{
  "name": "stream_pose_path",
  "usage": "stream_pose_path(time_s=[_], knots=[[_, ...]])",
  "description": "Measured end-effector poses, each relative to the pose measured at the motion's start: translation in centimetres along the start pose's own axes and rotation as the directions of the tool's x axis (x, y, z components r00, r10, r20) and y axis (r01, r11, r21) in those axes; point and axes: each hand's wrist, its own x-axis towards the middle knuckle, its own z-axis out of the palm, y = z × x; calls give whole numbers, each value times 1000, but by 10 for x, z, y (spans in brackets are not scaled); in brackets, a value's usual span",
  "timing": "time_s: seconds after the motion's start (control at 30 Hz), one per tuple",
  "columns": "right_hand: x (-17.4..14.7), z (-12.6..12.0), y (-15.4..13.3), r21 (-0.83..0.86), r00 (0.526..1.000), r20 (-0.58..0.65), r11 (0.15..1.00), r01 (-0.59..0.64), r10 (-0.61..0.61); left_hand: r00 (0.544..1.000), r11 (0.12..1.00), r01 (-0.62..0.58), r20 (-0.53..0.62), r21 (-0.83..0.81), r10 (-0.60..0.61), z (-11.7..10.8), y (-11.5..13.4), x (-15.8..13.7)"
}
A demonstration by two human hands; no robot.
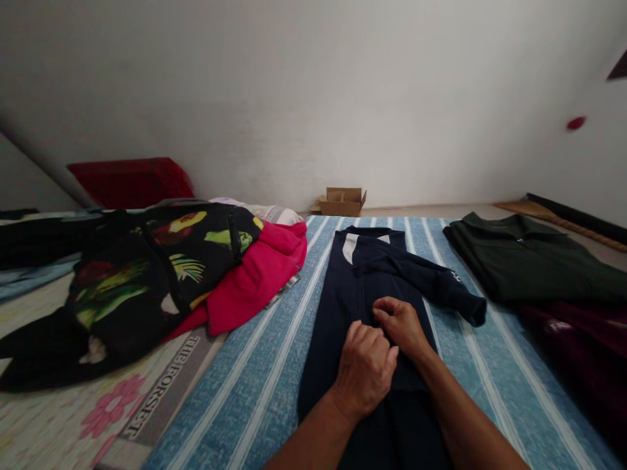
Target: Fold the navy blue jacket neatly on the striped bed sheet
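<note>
A navy shirt (337, 333) lies lengthwise on a blue striped sheet (264, 365), its sides folded into a narrow strip. Its collar end with white patches points away from me, and one sleeve (435, 284) sticks out to the right. My left hand (367, 369) is closed on the middle of the shirt, fingers curled into the cloth. Just beyond and to the right, my right hand (400, 324) pinches the same shirt with thumb and fingers. The cloth inside both grips is mostly hidden.
At left, a black fruit-print garment (147, 274) lies over a pink-red one (259, 277). At right, a folded dark green shirt (533, 254) rests near a maroon garment (578, 352). An open cardboard box (341, 202) stands by the wall, and a red item (132, 179) lies back left.
</note>
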Motion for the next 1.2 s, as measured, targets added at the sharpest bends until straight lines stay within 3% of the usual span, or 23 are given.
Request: stream_pose_path(time_s=[0.2, 0.33, 0.53, 0.63, 0.83, 1.0, 1.2], knots=[[-3, -1, -10, -87, 999, 27, 996, 19, -17, 965, 962, 251, -108, 107, -240, -11, -3, 1], [-4, -1, -15, -143, 999, 47, 990, 16, -9, 911, 888, 411, -56, 208, -409, -15, -7, 2], [-5, 0, -17, -265, 996, 93, 964, 22, 2, 852, 838, 482, 86, 256, -516, -16, -9, 6], [-6, -2, -19, -300, 992, 129, 953, 44, -5, 802, 810, 557, 132, 185, -582, -19, -11, 9], [-9, -4, -28, -379, 979, 198, 918, 115, -41, 676, 671, 736, 143, -85, -723, -27, -19, 15], [-8, -5, -27, -414, 970, 237, 897, 156, -59, 658, 624, 746, 115, -235, -744, -29, -26, 15], [-8, -4, -26, -455, 962, 266, 871, 187, -67, 696, 665, 715, 130, -214, -706, -27, -25, 13]])
